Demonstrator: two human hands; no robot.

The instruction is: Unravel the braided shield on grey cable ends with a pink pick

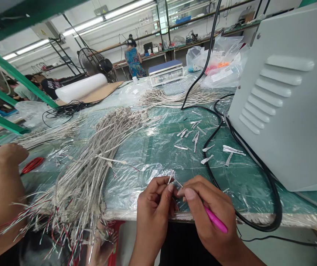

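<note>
Near the table's (161, 151) front edge, the left hand (158, 201) pinches a silver strip (171, 176) and the right hand (210, 207) wraps round a pink tool (216, 219). Clear plastic (153, 172) covers the green table. A big cable pile (83, 173) lies left; a fan (90, 62) stands far back.

1 fan (88, 63) stands behind 1 white roll (82, 88); plastic bags (214, 62) lie farther right.
</note>
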